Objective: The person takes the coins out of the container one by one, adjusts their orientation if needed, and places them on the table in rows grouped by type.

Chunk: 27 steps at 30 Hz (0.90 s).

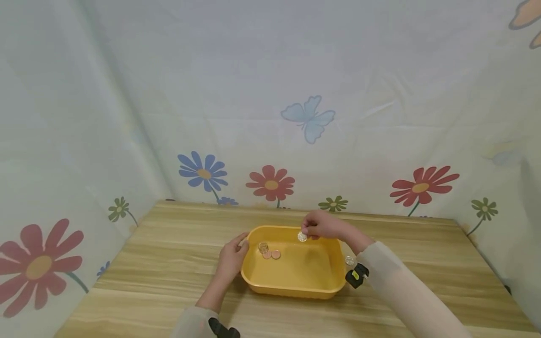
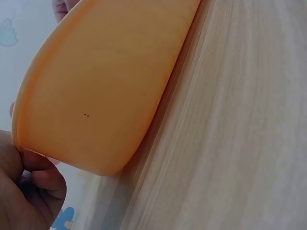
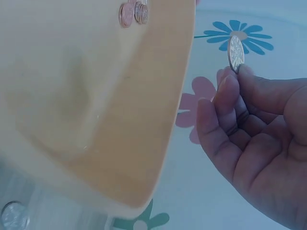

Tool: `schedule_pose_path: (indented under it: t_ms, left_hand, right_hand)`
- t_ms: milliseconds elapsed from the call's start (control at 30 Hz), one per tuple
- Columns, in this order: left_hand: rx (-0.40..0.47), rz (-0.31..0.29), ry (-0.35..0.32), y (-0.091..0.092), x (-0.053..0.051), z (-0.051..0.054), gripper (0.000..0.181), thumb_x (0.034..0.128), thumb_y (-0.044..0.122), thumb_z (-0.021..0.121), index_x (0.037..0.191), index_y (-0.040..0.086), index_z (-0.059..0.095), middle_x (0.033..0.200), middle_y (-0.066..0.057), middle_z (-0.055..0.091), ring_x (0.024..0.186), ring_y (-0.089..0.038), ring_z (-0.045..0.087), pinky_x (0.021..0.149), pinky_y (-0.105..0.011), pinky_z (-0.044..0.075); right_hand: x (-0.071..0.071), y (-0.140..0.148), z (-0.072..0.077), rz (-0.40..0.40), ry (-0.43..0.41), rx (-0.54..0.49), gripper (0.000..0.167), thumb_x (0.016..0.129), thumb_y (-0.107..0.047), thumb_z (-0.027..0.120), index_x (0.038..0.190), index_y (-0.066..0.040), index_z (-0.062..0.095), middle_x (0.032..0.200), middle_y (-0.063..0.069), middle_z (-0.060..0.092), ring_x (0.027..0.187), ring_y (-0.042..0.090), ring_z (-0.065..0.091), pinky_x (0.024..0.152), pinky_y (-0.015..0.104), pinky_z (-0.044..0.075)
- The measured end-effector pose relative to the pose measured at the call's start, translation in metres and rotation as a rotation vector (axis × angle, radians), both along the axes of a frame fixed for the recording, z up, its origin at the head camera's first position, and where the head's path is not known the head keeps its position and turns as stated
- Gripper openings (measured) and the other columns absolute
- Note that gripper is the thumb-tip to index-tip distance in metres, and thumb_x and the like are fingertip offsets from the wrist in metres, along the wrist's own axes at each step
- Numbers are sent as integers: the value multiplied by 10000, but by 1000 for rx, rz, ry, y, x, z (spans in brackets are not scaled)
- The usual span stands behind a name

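Note:
A yellow plastic basin [image 1: 291,289] stands on the wooden table. At its left end my left hand [image 1: 230,259] grips the rim; in the left wrist view the thumb and curled fingers [image 2: 45,179] pinch the edge. Above the basin's far right side, my right hand [image 1: 324,225] holds a silver coin [image 1: 302,236] between thumb and fingertips. The right wrist view shows this coin [image 3: 236,53] seen nearly edge-on. Inside the basin, towards the left, lie copper-coloured coins [image 1: 276,254] beside a small pile of coins [image 1: 263,247].
Another silver coin [image 1: 349,260] lies on the table just right of the basin, near my right wrist. The wooden table [image 1: 181,249] reaches back to a white curtain [image 1: 253,94] printed with flowers and butterflies.

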<state>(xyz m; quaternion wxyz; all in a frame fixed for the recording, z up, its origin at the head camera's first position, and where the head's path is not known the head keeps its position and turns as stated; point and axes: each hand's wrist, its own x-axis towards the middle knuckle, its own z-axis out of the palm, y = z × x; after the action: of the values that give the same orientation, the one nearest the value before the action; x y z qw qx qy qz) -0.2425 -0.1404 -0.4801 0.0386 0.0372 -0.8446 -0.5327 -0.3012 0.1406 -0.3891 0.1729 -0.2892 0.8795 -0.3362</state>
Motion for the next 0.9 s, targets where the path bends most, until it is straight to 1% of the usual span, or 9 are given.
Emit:
schedule_pose_path:
  t_ms: [167,267,367,467,533,600,733,900]
  left_hand:
    - [7,-2,6,-1,1,2,422,1044,153,532,1437,1,563,821,-241,722,576,-174,629,522,-289,549]
    - [10,-2,8,-1,1,2,419,1043,149,531,1433,1,567,783,-235,708,561,-166,606,511,-269,521]
    - [8,-1,13,-1,1,1,415,1039,146,534,1426,1,574,723,-192,680,545,-144,566,501,-245,485]
    - [-3,3,25,0,0,0,409,1036,145,538,1414,-4,586,638,-84,575,530,-114,482,484,-219,428]
    - [-14,9,34,1,-1,0,405,1034,143,540,1407,-5,593,615,-11,484,529,-102,424,479,-207,388]
    - [-24,14,35,1,-1,0,403,1032,140,542,1403,-6,597,614,35,410,532,-99,383,476,-200,357]
    - [-24,16,40,1,0,0,404,1028,135,543,1399,-15,597,607,47,401,528,-99,381,474,-198,354]
    - [-15,9,32,1,2,3,412,1030,135,537,1410,-16,586,601,43,412,524,-100,386,473,-199,357]
  right_hand:
    - [6,14,-3,-19,-12,-20,151,1013,-19,545,906,22,642,775,30,596,681,104,508,656,236,472]
    - [11,23,-5,-43,-32,-41,137,1007,-11,542,918,32,637,793,46,599,698,111,510,657,243,466]
    - [16,32,-7,-70,-36,-61,127,1007,-20,557,921,37,631,788,69,599,694,117,505,648,244,458]
    - [23,43,-10,-94,-15,-80,135,1010,-30,567,913,44,624,770,90,593,678,111,504,626,236,460]
    - [26,50,-13,-112,-7,-93,143,1014,-31,565,914,53,621,765,96,592,678,108,507,625,237,478]
    - [30,56,-15,-128,-6,-108,148,1021,-35,561,926,64,617,771,100,596,682,111,513,636,247,501]
    - [36,66,-19,-162,-23,-127,143,1032,-33,543,957,74,601,784,97,587,707,137,512,674,287,522]
    - [41,76,-23,-203,-34,-135,122,1033,-18,531,969,73,580,819,117,589,722,159,513,664,285,512]
